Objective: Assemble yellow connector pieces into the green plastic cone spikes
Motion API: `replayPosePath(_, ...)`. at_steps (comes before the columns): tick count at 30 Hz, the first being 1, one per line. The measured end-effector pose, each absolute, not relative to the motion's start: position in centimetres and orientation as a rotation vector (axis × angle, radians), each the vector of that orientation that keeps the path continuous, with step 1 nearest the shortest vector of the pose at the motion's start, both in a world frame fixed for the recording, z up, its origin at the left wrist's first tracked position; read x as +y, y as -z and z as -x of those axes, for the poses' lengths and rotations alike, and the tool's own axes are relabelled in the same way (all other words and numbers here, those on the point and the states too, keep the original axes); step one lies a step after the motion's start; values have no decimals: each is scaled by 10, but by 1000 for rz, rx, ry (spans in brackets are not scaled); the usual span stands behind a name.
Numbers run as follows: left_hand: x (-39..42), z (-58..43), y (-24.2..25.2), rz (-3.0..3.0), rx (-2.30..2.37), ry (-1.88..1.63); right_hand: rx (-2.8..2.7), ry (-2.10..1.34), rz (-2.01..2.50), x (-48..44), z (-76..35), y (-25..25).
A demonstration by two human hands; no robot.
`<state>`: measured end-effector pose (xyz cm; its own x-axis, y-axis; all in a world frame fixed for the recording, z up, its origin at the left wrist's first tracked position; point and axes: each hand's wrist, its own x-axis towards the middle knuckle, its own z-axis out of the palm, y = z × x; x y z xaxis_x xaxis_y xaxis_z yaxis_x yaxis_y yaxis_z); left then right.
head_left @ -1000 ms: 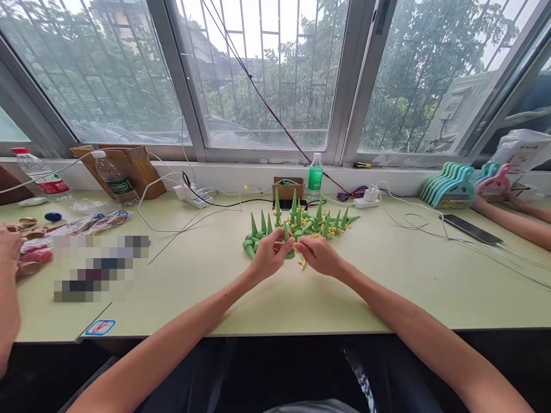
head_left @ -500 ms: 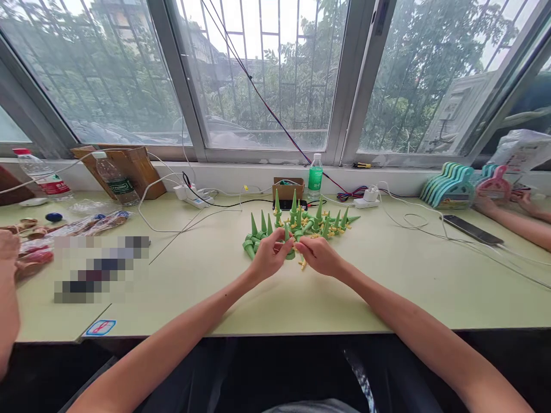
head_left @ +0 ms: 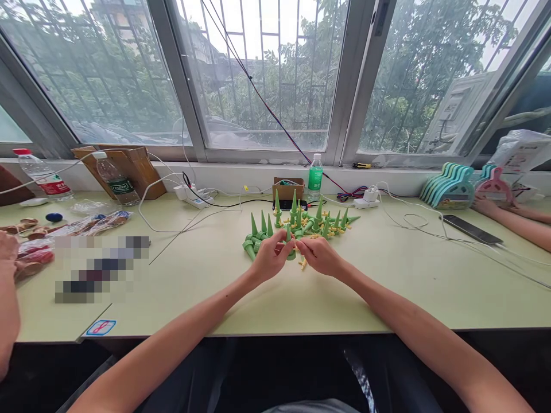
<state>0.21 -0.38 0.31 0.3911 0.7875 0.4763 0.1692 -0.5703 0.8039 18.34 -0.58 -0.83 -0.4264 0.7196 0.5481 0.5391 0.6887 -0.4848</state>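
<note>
Pinched between the fingers of my left hand (head_left: pixel 271 257) is a green plastic watering spike (head_left: pixel 288 232), its tip pointing up. My right hand (head_left: pixel 321 256) meets it from the right, thumb and fingertips pressed together on a small yellow valve at the spike's side, mostly covered by the fingers. Just under the right fingertips lies a loose yellow valve (head_left: pixel 303 264) on the table. Behind both hands is a cluster of green spikes (head_left: pixel 318 218), several standing upright and others lying down, with yellow valves scattered among them.
The pale table (head_left: pixel 181 298) carries a green-labelled bottle (head_left: pixel 315 175), a small brown box (head_left: pixel 287 188), a phone (head_left: pixel 472 229), cables and turquoise hangers (head_left: pixel 447 186). At left, another person's hand (head_left: pixel 7 246) is by wrapped wooden items; other hands hold a pink hanger (head_left: pixel 495 186) at right.
My two hands stay together at the spike, which has shifted very slightly to the right. At the left edge, the other person's hand has moved a little lower.
</note>
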Motion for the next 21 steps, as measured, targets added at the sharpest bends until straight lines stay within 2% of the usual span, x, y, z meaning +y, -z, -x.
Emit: replayPosePath(21, -9, -3, -6, -2033, 959, -1232, -2083, -304, 1008, -8, -181, 7)
